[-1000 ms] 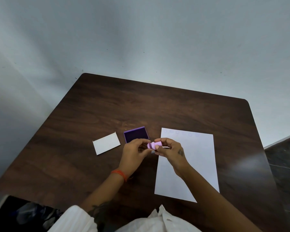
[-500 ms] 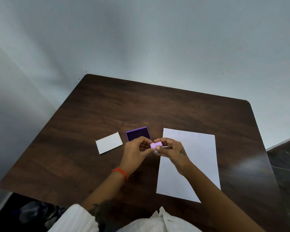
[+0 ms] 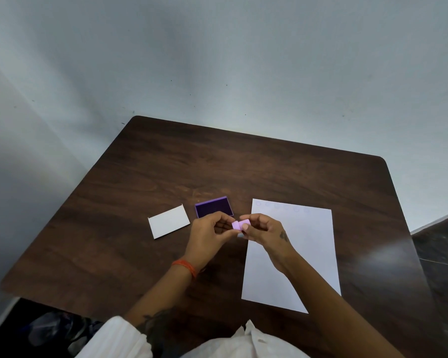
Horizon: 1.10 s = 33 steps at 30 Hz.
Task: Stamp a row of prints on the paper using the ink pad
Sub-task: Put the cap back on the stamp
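Starting with the big stuff: a dark wood worktop [image 3: 243, 164] fills the middle of the frame against a pale grey wall. Right of centre lies the white paper [image 3: 303, 254], long side running toward the bottom of the frame, with a faint row of round prints [image 3: 282, 206] along its top edge, so I'd guess the stamping itself is mostly done. Left of centre sits a small white card [image 3: 169, 221], and between it and the paper is the open purple ink pad [image 3: 212, 206], its dark ink face up and uncovered.

Both hands meet just below the pad, at the paper's upper left corner. The left hand [image 3: 208, 239] and right hand [image 3: 265, 232] each pinch one end of the little lilac stamp [image 3: 240, 225], which is held sideways above the worktop, so both grips are closed on it. It looks like two pieces pushed together, maybe a cap going on or coming off; can't tell which.

Tip for this bit, imo: keep the fingertips on the plastic barrel and away from the inked end, line the two halves up straight before pushing or pulling, and do it over the bare wood so a slip doesn't smudge the paper. Also mind that open pad right behind the left knuckles.
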Available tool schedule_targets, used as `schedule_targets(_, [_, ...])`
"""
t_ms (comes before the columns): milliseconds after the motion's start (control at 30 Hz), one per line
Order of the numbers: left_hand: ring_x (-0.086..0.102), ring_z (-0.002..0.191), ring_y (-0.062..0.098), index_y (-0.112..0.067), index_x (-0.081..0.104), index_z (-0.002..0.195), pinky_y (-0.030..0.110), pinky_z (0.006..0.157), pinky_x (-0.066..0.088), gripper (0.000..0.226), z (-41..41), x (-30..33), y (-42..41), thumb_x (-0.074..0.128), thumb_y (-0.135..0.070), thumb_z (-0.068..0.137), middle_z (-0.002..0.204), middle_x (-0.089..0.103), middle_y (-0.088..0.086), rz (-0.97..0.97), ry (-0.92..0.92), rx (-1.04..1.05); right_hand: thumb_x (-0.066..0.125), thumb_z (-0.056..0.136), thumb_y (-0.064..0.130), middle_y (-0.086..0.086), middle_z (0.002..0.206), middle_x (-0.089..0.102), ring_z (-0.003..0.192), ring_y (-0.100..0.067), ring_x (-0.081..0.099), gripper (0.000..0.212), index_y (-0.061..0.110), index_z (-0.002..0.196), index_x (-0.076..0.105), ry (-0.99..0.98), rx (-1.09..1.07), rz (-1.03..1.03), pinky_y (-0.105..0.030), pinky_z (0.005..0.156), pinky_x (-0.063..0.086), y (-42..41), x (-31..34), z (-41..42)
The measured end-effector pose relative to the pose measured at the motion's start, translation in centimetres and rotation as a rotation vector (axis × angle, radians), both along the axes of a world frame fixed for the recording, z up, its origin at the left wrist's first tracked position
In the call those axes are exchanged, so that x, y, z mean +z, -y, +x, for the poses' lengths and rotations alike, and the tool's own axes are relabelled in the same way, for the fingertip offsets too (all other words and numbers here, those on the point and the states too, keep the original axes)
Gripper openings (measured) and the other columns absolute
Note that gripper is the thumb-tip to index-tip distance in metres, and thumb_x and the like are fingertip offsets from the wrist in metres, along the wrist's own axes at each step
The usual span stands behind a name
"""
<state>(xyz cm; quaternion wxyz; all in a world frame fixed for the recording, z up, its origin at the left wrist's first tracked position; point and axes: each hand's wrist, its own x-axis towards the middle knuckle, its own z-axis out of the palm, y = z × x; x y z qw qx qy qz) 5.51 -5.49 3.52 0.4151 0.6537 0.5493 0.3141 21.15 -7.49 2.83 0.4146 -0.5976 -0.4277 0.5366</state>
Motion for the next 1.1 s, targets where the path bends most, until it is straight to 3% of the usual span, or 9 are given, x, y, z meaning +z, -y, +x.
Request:
schedule_targets(67, [0.066, 0.084, 0.009, -0.016, 0.068, 0.095, 0.021, 0.081, 0.054, 0.024, 0.04, 0.04, 0.01, 0.076, -0.022, 0.072, 0.093, 0.072, 0.003, -0.001, -0.001, 0.001, 0.065, 0.083, 0.024, -0.007, 0.095, 0.070, 0.088, -0.021, 0.069, 0.023, 0.010, 0.101, 0.067, -0.010, -0.023, -0.030, -0.021, 0.078, 0.057, -0.02, -0.06, -0.06])
schedule_targets(200, [0.066, 0.084, 0.009, -0.017, 0.067, 0.094, 0.021, 0.081, 0.054, 0.024, 0.08, 0.02, 0.04, 0.076, -0.022, 0.072, 0.093, 0.072, 0.002, -0.017, 0.008, 0.006, 0.063, 0.084, 0.027, -0.007, 0.095, 0.070, 0.085, -0.021, 0.070, 0.024, 0.010, 0.102, 0.065, -0.055, -0.030, -0.082, -0.017, 0.069, 0.058, -0.10, 0.17, -0.12])
schedule_targets(300, [0.066, 0.084, 0.009, -0.017, 0.067, 0.094, 0.020, 0.081, 0.053, 0.024, 0.13, -0.15, 0.12, 0.075, -0.022, 0.073, 0.093, 0.072, 0.002, -0.013, 0.007, 0.012, 0.067, 0.082, 0.020, -0.008, 0.106, 0.068, 0.096, -0.026, 0.068, 0.029, 0.012, 0.109, 0.062, -0.099, -0.048, -0.070, -0.025, 0.079, 0.057, 0.07, 0.00, -0.07])
schedule_targets(433, [0.066, 0.084, 0.009, -0.017, 0.067, 0.094, 0.016, 0.079, 0.052, 0.023, 0.17, -0.24, 0.19, 0.075, -0.022, 0.073, 0.093, 0.072, 0.002, -0.014, 0.000, 0.005, 0.068, 0.081, 0.023, -0.009, 0.100, 0.071, 0.093, -0.026, 0.069, 0.027, 0.009, 0.104, 0.067, -0.050, -0.044, -0.068, -0.029, 0.083, 0.057, 0.33, -0.44, -0.09])
schedule_targets(600, [0.065, 0.084, 0.008, -0.017, 0.067, 0.093, 0.016, 0.079, 0.052, 0.023, 0.11, -0.11, 0.18, 0.075, -0.022, 0.073, 0.092, 0.072, 0.001, -0.007, 0.009, 0.004, 0.065, 0.083, 0.026, -0.010, 0.099, 0.070, 0.087, -0.022, 0.070, 0.030, 0.007, 0.106, 0.064, -0.117, -0.052, -0.117, -0.021, 0.071, 0.058, 0.23, -0.07, -0.10])
schedule_targets(700, [0.065, 0.084, 0.007, -0.018, 0.067, 0.093, 0.015, 0.078, 0.052, 0.024, 0.10, -0.18, 0.15, 0.076, -0.022, 0.072, 0.093, 0.072, 0.001, -0.005, 0.006, 0.003, 0.066, 0.082, 0.017, -0.006, 0.103, 0.068, 0.093, -0.024, 0.069, 0.029, 0.011, 0.110, 0.061, -0.196, -0.058, -0.107, -0.022, 0.074, 0.058, 0.33, 0.06, -0.11])
schedule_targets(800, [0.065, 0.084, 0.005, -0.018, 0.067, 0.094, 0.012, 0.077, 0.051, 0.024, 0.16, -0.25, 0.21, 0.076, -0.022, 0.072, 0.093, 0.072, 0.000, -0.011, -0.008, -0.005, 0.068, 0.081, 0.018, -0.012, 0.104, 0.070, 0.093, -0.026, 0.069, 0.023, 0.011, 0.103, 0.065, -0.127, -0.072, -0.108, -0.026, 0.080, 0.057, 0.46, -0.25, -0.04])
schedule_targets(967, [0.064, 0.083, 0.002, -0.018, 0.067, 0.094, 0.007, 0.071, 0.050, 0.022, 0.21, -0.25, 0.34, 0.074, -0.023, 0.074, 0.091, 0.070, -0.003, 0.010, -0.011, -0.009, 0.067, 0.082, 0.023, -0.013, 0.104, 0.069, 0.090, -0.023, 0.070, 0.032, 0.006, 0.108, 0.063, -0.159, -0.078, -0.156, -0.022, 0.071, 0.059, 0.46, -0.25, -0.13])
schedule_targets(1100, [0.062, 0.081, 0.000, -0.017, 0.067, 0.094, 0.000, 0.072, 0.046, 0.020, 0.43, -0.30, 0.44, 0.072, -0.023, 0.076, 0.090, 0.070, -0.001, 0.041, -0.022, -0.044, 0.070, 0.079, 0.016, -0.011, 0.101, 0.068, 0.091, -0.024, 0.068, 0.025, 0.008, 0.102, 0.065, -0.181, -0.085, -0.167, -0.023, 0.071, 0.058, 0.42, -0.36, -0.63])
